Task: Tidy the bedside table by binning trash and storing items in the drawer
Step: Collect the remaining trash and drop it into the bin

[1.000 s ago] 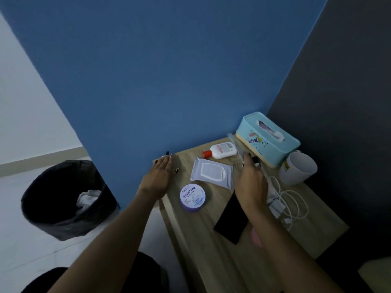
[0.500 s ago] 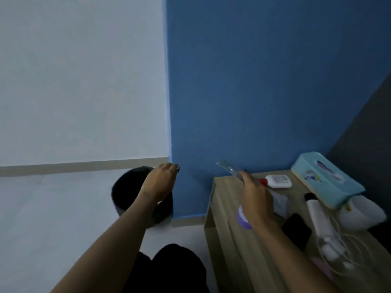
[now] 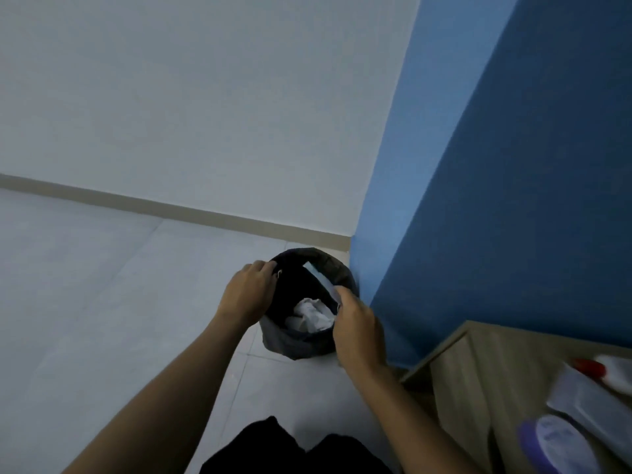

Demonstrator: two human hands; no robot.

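Observation:
A black bin [image 3: 297, 343] stands on the floor by the blue wall, with crumpled white paper [image 3: 313, 314] inside. My left hand [image 3: 248, 294] grips the bin's left rim. My right hand [image 3: 357, 328] holds a thin clear plastic wrapper [image 3: 319, 278] over the bin's opening, its far end pointing into the bin. At the lower right, the wooden bedside table [image 3: 478, 371] shows its left end with a purple cream jar [image 3: 561, 446], a wipes pack [image 3: 588, 401] and a white bottle with a red cap [image 3: 612, 369], all blurred.
Pale tiled floor [image 3: 102, 302] spreads to the left of the bin. A white wall with a beige skirting board runs behind it. My dark-clothed knees [image 3: 290, 449] are at the bottom edge.
The view has swung left from the table to the bin. My right hand carried the clear wrapper from the table to over the bin. My left hand reached down and took the bin's rim.

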